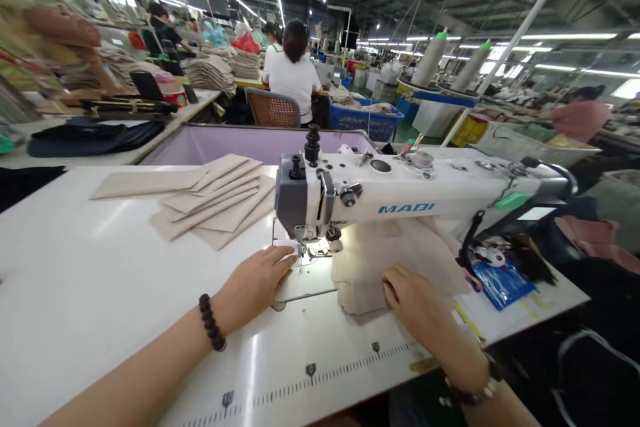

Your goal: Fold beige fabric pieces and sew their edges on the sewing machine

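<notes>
The person sits at a white sewing machine [400,197] on a white table [100,293]. The left hand [257,283] lies flat with loose fingers, fingertips touching a small pale piece of cloth [285,245] just beside the presser foot [313,248]; it presses rather than grips. The right hand [415,303] rests on a beige stack of cloth pieces [370,267] under the machine's arm, fingers bent over the near edge; I cannot tell whether it pinches a piece or only holds the stack down.

To do this feeding well, I would judge the left fingertips should stay clear of the needle, keep the cloth flat, and steer lightly so the edge runs straight under the foot.

The small piece seems to lie with its long side across the table, from left to right, one end pointing at the foot, though the hand hides much of it. Farther left on the table, a fan of long beige strips [210,197] lies well apart from both hands. Beyond, a person in white [295,77] sits facing away.
</notes>
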A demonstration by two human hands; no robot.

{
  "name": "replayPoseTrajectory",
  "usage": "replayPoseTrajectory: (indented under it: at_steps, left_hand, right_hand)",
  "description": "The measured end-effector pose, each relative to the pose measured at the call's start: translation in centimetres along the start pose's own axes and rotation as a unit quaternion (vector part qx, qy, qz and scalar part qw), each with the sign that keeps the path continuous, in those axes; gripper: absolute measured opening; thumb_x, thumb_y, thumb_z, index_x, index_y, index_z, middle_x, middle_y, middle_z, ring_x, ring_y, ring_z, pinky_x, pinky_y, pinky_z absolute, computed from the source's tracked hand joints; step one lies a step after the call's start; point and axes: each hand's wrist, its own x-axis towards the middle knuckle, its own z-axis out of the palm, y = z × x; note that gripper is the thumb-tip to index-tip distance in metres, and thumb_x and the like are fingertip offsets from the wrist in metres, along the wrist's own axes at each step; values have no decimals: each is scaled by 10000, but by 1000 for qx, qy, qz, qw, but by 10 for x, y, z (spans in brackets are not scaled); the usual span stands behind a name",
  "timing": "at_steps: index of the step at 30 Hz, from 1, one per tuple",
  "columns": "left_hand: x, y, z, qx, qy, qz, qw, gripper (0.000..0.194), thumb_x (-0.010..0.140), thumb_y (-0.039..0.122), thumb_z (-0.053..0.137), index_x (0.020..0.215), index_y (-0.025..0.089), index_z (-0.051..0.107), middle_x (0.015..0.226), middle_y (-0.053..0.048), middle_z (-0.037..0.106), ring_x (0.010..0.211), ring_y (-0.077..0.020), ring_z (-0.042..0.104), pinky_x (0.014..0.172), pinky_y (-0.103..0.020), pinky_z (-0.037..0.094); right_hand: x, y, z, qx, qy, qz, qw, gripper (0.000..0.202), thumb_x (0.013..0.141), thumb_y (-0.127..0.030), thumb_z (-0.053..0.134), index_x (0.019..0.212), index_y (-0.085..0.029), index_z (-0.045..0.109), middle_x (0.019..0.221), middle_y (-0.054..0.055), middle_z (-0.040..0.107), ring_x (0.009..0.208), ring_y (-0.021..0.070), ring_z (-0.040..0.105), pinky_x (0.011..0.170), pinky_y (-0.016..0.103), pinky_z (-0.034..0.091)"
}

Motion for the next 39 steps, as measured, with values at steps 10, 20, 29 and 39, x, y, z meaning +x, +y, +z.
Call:
replayPoseTrajectory:
  at_steps: [10, 20, 29, 39]
  left_hand:
    - [-23, 37, -37, -13, 38, 102, 994, 265, 904, 106, 321, 1001, 122, 566, 967, -94, 633, 814, -195, 598, 713, -341, 543]
    - [-29, 59, -30, -47, 32, 117, 992, 292, 894, 93, 304, 1029, 128, 561, 940, -101, 638, 796, -181, 601, 696, -321, 554]
    - [-22, 72, -26, -82, 84, 77, 990, 333, 894, 93, 360, 1217, 138, 422, 1127, -129, 568, 984, -210, 560, 812, -364, 532]
    - [-17, 94, -29, -182, -33, 122, 975, 247, 846, 48, 389, 993, 144, 562, 1142, -100, 584, 1039, -173, 551, 874, -266, 496]
  right_hand:
    - [2, 4, -5, -16, 14, -20, 1000, 110, 828, -153, 475, 780, -160, 574, 770, 53, 633, 678, 188, 613, 547, 274, 384]
    - [5, 18, -11, 110, 3, -64, 992, 217, 783, -78, 409, 687, -160, 585, 737, 82, 633, 696, 207, 587, 617, 313, 390]
    - [-5, 58, -27, 388, -48, -36, 920, 213, 775, -276, 401, 716, -167, 574, 589, 0, 602, 540, 138, 568, 521, 243, 450]
    - [-65, -23, -27, 428, -183, -120, 877, 165, 662, -98, 516, 723, -202, 628, 687, -25, 641, 659, 110, 585, 573, 160, 437]
